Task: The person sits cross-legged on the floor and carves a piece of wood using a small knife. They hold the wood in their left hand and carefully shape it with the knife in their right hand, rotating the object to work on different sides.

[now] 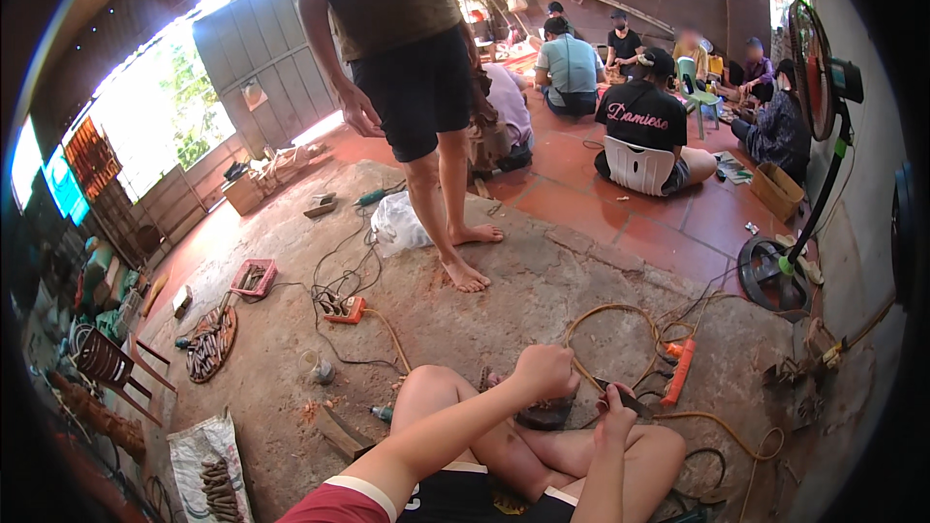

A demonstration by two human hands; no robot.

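I sit cross-legged on the rough concrete. My left hand is raised above my shins with its fingers curled into a fist; what it holds, if anything, is hidden. Lower and to the right, my right hand pinches a small dark flat piece, its kind too small to make out. The two hands are apart. Below them, in front of my crossed legs, rests a dark block. Beside my left knee lie a curved wooden piece and a green-bodied tool, partly hidden.
An orange power strip and looped orange cable lie right ahead. Another power strip, a glass jar and a round tray of wooden pieces are leftward. A person stands barefoot ahead; a fan stands right.
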